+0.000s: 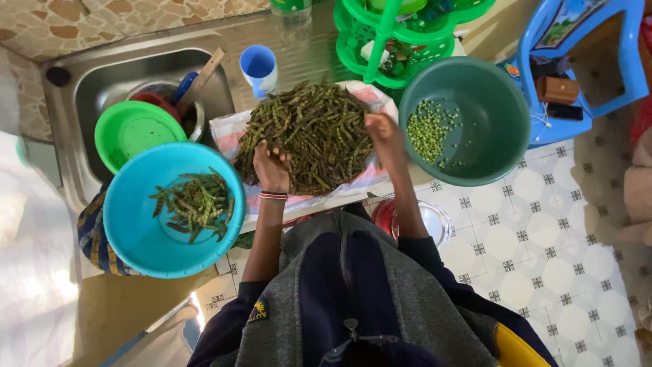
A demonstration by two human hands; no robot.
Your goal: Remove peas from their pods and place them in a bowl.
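Note:
A big heap of green-brown pea pods (309,132) lies on a checked cloth (227,132) in front of me. My left hand (271,166) rests on the near left side of the heap, fingers curled over some pods. My right hand (384,136) sits at the heap's right edge, fingers bent into the pods. To the right stands a dark green basin (502,129) with shelled green peas (428,136) inside. On the left, a light blue basin (129,224) holds emptied pods (195,202).
A steel sink (88,88) at the left holds a bright green bowl (132,132) and a pot with utensils. A blue cup (259,68) and a green plastic rack (397,37) stand behind the heap. A blue plastic chair (577,61) is at the right, over patterned floor tiles (543,258).

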